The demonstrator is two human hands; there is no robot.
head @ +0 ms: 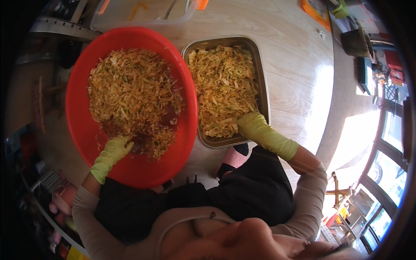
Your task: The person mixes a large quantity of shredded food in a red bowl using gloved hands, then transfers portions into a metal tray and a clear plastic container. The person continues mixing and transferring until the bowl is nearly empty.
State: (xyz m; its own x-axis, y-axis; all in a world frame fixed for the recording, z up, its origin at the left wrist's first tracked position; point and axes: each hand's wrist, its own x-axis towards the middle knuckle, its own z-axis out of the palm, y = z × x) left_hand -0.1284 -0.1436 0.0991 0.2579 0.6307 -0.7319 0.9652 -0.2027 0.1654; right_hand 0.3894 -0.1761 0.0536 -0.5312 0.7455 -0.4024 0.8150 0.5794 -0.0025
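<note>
A large red plastic basin [187, 130] holds a heap of shredded vegetable [130, 87] with reddish liquid around it. My left hand [115, 151], in a yellow-green glove, reaches into the basin at the heap's near edge; its fingertips are partly hidden, so its grip cannot be made out. Close against the basin's right side is a rectangular metal tray [265, 97], filled with similar shredded vegetable [224, 87]. At the tray's near right corner, my right hand [255, 126], gloved alike, presses into or against the shreds, and its fingers are mostly hidden.
A clear plastic container [143, 22] with utensils inside stands beyond the basin on the wood-look floor [292, 65]. A metal shelf rail [61, 29] is at upper left. At upper right sits a dark pot [356, 42]. My foot in a pink slipper [234, 157] is just below the tray.
</note>
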